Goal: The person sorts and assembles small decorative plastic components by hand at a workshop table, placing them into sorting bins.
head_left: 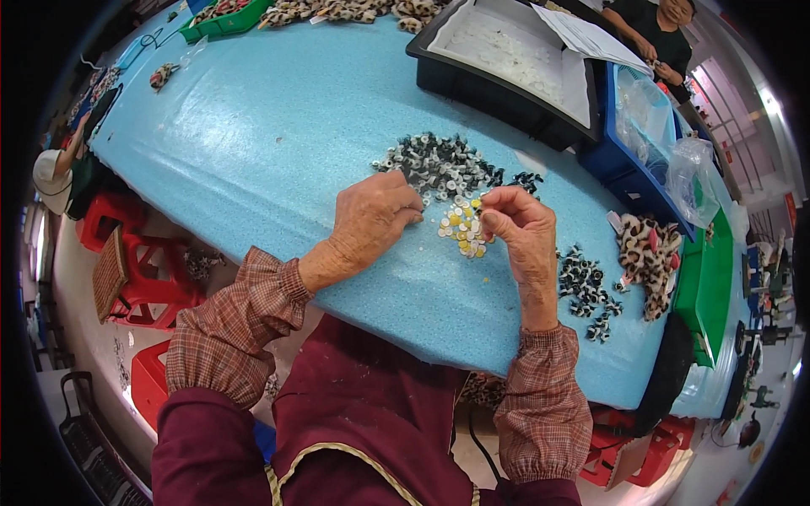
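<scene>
My left hand (pixel 369 216) is closed, thumb and fingers pressed together, over the left edge of a pile of small black and whitish plastic pieces (pixel 439 163). Whatever it may hold is hidden. Right of it, my right hand (pixel 525 228) pinches a small dark piece (pixel 478 211) between thumb and forefinger; its exact shape is too small to tell. Between the hands lies a small cluster of yellow and white round discs (pixel 458 223). More black and white pieces (pixel 582 282) are scattered to the right of my right wrist.
A blue-covered table (pixel 253 160) spreads out before me. At the back stand a black tray with white lining (pixel 506 105) and a blue crate (pixel 629 169). Leopard-print plush pieces (pixel 648 253) and a green tray (pixel 707 291) are on the right. Another person (pixel 654 38) works at far right.
</scene>
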The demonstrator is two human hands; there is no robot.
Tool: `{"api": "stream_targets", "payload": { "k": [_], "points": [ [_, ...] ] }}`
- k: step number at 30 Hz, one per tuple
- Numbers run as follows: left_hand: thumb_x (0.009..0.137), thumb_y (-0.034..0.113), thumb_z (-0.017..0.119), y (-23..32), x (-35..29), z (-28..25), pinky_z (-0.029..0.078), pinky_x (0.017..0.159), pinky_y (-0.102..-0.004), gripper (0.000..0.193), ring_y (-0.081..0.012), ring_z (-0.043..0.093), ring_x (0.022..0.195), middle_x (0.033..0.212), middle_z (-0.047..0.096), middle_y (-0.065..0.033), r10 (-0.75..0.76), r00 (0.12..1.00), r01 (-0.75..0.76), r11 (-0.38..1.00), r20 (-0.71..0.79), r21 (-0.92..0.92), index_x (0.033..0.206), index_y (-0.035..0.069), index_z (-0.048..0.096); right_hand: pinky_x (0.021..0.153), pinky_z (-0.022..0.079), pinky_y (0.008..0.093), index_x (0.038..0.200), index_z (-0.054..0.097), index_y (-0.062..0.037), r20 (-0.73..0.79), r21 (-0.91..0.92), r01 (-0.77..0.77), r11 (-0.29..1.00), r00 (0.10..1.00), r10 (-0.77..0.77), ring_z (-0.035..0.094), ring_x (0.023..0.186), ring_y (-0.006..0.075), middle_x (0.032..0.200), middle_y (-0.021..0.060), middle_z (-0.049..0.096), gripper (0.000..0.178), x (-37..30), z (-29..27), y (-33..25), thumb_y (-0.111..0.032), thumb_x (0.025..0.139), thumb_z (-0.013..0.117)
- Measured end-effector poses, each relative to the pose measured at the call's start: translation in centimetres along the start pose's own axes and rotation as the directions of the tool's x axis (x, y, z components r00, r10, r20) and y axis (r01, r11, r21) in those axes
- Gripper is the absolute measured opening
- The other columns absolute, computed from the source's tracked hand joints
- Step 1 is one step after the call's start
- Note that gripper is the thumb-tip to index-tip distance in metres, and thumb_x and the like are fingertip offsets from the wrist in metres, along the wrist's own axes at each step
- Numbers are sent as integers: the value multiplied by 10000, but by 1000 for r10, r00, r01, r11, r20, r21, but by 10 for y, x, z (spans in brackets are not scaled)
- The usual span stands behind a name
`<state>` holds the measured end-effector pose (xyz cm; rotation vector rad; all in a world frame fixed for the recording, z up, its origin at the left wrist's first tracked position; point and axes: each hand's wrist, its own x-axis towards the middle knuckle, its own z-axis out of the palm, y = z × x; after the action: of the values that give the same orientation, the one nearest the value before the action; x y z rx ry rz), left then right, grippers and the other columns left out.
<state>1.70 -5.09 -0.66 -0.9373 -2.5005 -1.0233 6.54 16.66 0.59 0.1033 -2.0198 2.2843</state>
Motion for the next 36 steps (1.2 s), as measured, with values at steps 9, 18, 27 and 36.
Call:
{"api": "stream_targets", "payload": {
  "k": [9, 18, 27, 36],
  "points": [
    [819, 40, 632, 28, 23, 21, 463, 485, -227, 59, -92, 584, 583, 715, 610, -41, -342, 887, 454, 532, 310, -714, 823, 10, 582, 582, 477, 201, 943, 619, 3, 70, 64, -44, 997, 997, 40, 571, 652, 73, 776, 22, 626, 193, -1, 3, -3, -70, 788, 707],
    [841, 24, 611, 32, 29, 24, 485, 486, -210, 57, -92, 600, 597, 710, 613, -49, -291, 898, 423, 373, 329, -825, 814, -7, 570, 598, 486, 206, 952, 627, 4, 12, -14, -50, 999, 999, 50, 578, 667, 74, 785, 23, 637, 179, 1, -2, -1, -74, 804, 690],
    [887, 61, 569, 22, 26, 26, 525, 541, -235, 115, -142, 634, 665, 799, 625, -100, -298, 857, 482, 176, 420, -859, 970, -14, 540, 613, 491, 226, 1022, 666, -45, 19, -269, 6, 963, 1000, -1, 591, 697, 88, 794, 26, 642, 218, 3, 0, 1, -50, 805, 662],
    [883, 177, 606, 7, 30, 21, 541, 559, -269, 459, -212, 653, 730, 913, 627, -148, -145, 830, 529, -100, 539, -843, 1225, -22, 373, 597, 461, 230, 909, 637, -19, 35, -311, 135, 941, 991, -131, 565, 696, 120, 814, 34, 604, 93, 1, 4, -1, -56, 826, 620]
  ]
}}
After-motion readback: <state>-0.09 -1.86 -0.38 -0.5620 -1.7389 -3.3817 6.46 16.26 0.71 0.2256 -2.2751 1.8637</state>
